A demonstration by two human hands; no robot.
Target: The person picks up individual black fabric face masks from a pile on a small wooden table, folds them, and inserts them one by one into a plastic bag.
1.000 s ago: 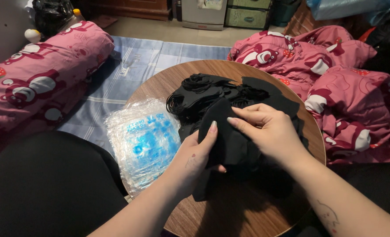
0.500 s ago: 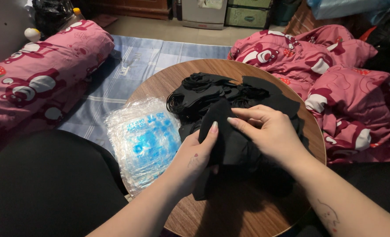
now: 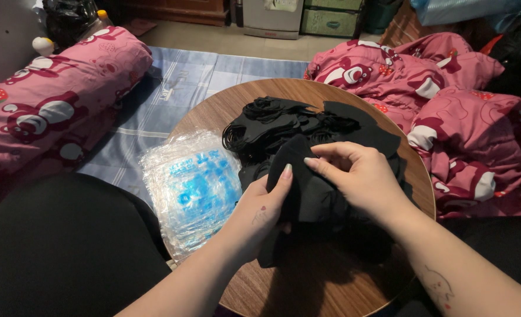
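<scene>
A heap of black face masks (image 3: 284,123) with tangled ear loops lies on a round wooden table (image 3: 342,282). Both hands hold a stack of black masks (image 3: 307,182) just above the table's middle. My left hand (image 3: 260,214) grips the stack from the left, thumb up along its edge. My right hand (image 3: 360,179) lies over the stack's top right, fingertips pinching the upper edge. To the left, a pile of clear plastic bags with blue print (image 3: 193,188) overhangs the table rim.
A pink patterned bolster (image 3: 49,111) lies at the left on a blue checked mat (image 3: 172,88). A crumpled pink blanket (image 3: 460,117) fills the right side. My black-clad leg (image 3: 66,246) is at the lower left. Storage boxes (image 3: 325,17) stand at the back.
Nothing has visibly changed; both hands stay on the stack of black masks in the same place.
</scene>
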